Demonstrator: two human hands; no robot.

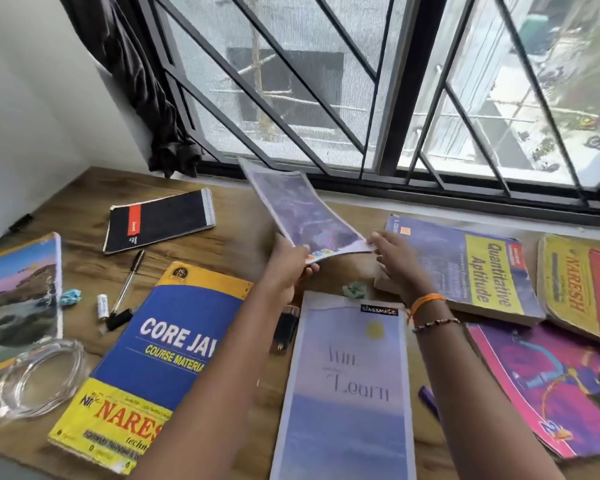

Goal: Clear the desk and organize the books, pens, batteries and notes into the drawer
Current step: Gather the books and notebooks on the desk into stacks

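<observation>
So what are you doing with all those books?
A person is tidying a desk. Both hands hold a thin purple notebook lifted off the desk: the left hand grips its near edge, the right hand pinches its corner. The other books, like the blue Core Java book, a pen and a battery, lie spread on the desk. No drawer is in view.

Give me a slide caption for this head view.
Both hands, left hand and right hand, lift a purple notebook above a book-strewn desk.

Books (167, 362) crowding desk (84, 188), rear strip free
</observation>
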